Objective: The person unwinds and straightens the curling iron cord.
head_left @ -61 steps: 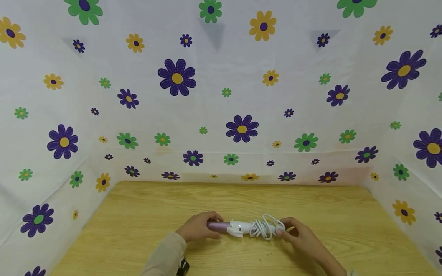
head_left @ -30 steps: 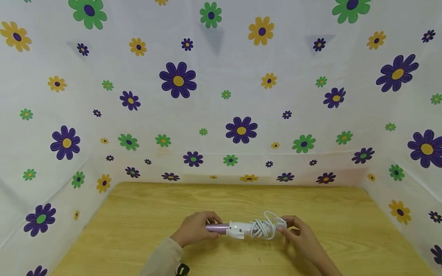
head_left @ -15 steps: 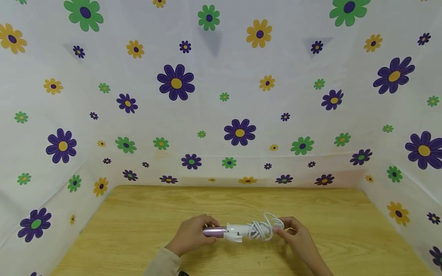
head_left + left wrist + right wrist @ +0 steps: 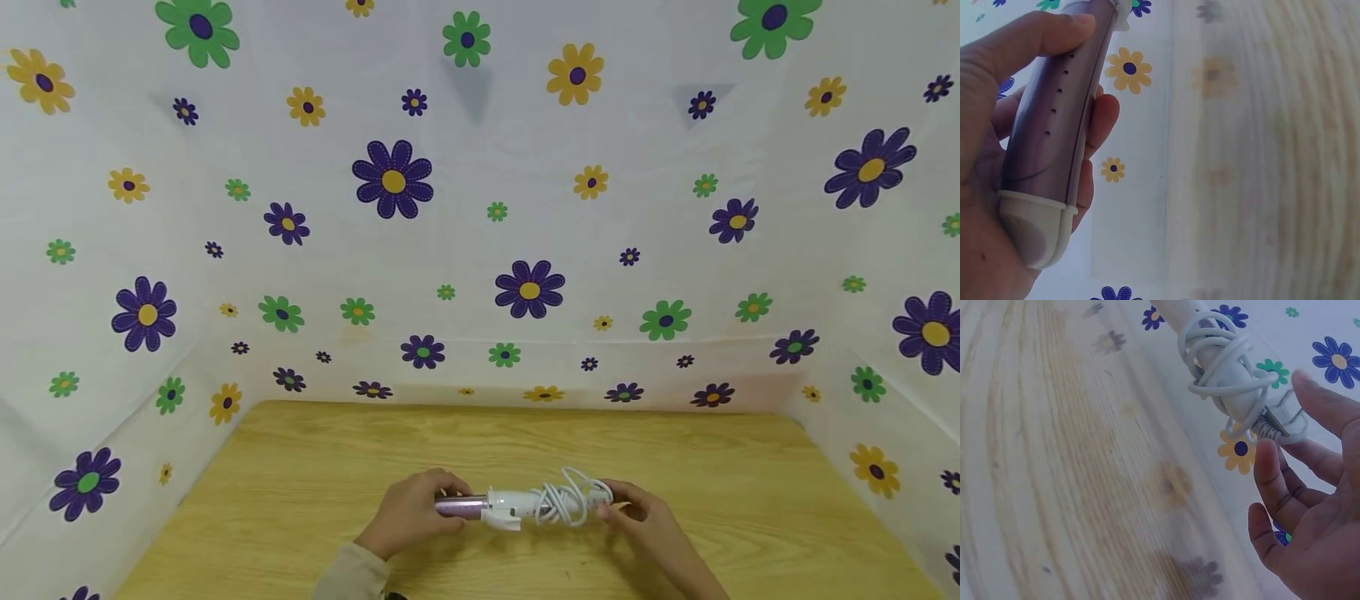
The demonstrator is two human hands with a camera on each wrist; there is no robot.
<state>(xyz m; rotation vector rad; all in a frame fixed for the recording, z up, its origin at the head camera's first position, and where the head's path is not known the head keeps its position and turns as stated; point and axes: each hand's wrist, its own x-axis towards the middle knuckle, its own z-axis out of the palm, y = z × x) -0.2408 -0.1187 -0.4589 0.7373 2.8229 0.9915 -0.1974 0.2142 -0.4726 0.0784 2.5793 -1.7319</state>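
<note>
While gripping the wand (image 4: 519,502), lower centre of frame, in the left hand (image 4: 411,512) and pinching its end (image 4: 1284,415) in the right hand (image 4: 647,518), support evenly without snagging the cord (image 4: 558,504).

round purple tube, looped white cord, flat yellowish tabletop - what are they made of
Round purple tube: coated metal or plastic, softly glossy; pale highlights. Looped white cord: probably plastic, smooth; even, rounded bends. Flat yellowish tabletop: wood or laminate, perhaps satin; streaked grain.
</note>
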